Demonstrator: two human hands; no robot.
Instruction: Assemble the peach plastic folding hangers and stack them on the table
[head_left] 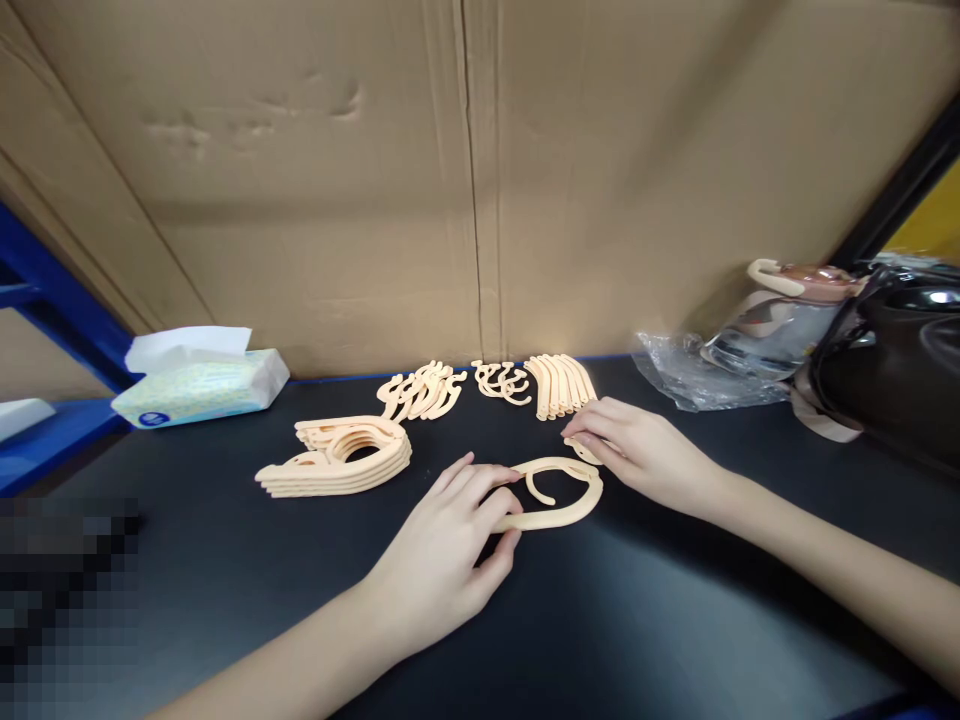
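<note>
My left hand (461,530) is closed on the left end of a cream plastic folding hanger (562,517), held low over the black table. Its curved arms are folded together, and its hook (541,492) lies inside the loop. Just beyond the hanger's right side, my right hand (637,445) pinches a small cream plastic piece (583,450), partly covered by the fingers. Behind the hands are loose hooks (501,382), a row of curved hanger arms (559,385) and a heap of slimmer arm pieces (425,390). Several folded hangers (337,482) are stacked to the left.
A tissue pack (202,388) sits at the back left, near a blue metal frame (67,320). At the right are a clear water bottle (780,325), a plastic bag (675,375) and a dark shiny bag (892,370). Cardboard (337,200) walls off the back.
</note>
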